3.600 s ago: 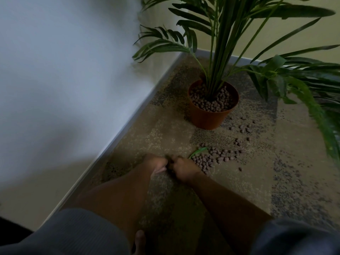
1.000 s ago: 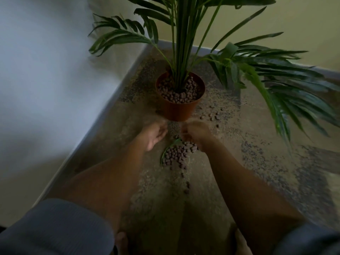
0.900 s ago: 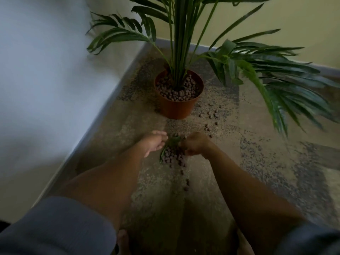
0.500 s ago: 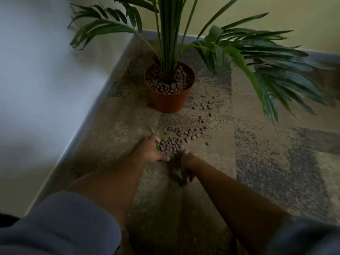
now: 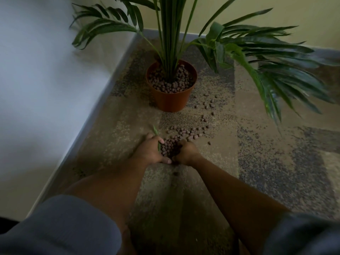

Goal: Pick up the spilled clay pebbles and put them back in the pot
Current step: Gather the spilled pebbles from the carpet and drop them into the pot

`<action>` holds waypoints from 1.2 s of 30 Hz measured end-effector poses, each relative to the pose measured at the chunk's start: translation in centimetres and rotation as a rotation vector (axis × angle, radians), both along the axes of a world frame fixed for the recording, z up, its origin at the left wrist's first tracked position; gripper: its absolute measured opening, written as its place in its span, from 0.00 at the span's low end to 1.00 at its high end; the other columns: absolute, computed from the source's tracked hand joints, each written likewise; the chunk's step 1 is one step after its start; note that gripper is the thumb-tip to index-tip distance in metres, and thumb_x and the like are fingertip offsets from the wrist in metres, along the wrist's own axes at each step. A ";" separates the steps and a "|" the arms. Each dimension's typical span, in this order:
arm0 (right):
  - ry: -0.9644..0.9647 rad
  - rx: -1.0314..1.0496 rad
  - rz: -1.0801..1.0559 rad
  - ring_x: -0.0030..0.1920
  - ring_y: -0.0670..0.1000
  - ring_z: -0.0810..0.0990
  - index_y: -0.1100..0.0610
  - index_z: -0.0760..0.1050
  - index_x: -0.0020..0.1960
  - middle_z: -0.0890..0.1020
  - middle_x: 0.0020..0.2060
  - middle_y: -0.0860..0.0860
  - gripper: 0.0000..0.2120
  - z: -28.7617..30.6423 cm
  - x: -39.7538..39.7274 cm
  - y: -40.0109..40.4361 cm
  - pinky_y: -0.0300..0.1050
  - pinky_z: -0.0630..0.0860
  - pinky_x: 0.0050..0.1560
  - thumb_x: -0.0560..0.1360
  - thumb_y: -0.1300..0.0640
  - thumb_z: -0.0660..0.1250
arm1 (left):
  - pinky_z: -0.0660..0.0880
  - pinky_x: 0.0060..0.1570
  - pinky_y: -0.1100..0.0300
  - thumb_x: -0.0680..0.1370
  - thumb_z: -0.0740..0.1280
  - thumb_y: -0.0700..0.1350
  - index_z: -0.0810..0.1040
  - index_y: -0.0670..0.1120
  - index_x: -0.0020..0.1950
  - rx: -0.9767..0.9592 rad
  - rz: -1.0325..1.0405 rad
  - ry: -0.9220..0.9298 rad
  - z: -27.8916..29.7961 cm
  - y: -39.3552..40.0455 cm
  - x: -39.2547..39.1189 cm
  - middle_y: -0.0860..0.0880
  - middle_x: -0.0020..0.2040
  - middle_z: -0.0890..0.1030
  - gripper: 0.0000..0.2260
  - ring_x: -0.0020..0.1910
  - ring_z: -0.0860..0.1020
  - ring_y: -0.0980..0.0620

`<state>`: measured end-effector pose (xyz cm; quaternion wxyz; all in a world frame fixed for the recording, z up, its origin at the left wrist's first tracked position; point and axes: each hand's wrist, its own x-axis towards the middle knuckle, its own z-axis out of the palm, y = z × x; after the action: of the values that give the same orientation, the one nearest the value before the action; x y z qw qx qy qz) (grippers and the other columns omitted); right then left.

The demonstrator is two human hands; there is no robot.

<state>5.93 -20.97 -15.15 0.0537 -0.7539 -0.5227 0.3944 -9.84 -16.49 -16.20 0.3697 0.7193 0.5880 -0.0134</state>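
Your left hand (image 5: 150, 151) and right hand (image 5: 185, 152) are cupped together on the mottled brown carpet floor (image 5: 257, 162), thumbs touching, closed around a heap of small brown round clay pebbles (image 5: 170, 146). A thin green leaf strip (image 5: 156, 132) is caught in your left fingers. More pebbles trail beyond your hands toward the round terracotta-coloured plastic pot (image 5: 171, 100), which stands upright near the wall corner, pebble-filled around the palm stems (image 5: 170, 34).

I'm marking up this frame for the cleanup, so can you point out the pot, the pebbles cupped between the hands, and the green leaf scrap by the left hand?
pot (image 5: 170, 101): head view, orange front wall.
cupped pebbles (image 5: 170, 147): head view, middle of the heap.
leaf scrap (image 5: 155, 130): head view, free upper end.
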 end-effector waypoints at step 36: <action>-0.174 0.096 0.436 0.62 0.57 0.75 0.53 0.73 0.69 0.71 0.67 0.57 0.23 -0.7 -1.1 -0.3 0.46 0.71 0.64 0.75 0.52 0.69 | 0.69 0.65 0.49 0.60 0.79 0.57 0.68 0.53 0.68 0.230 -0.431 0.287 1.6 -0.3 1.1 0.49 0.68 0.66 0.39 0.68 0.65 0.45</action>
<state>4.85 -21.29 -15.90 -0.0423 -0.6509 -0.6939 0.3052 -8.74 -16.76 -14.57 0.1873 0.8556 0.4656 -0.1268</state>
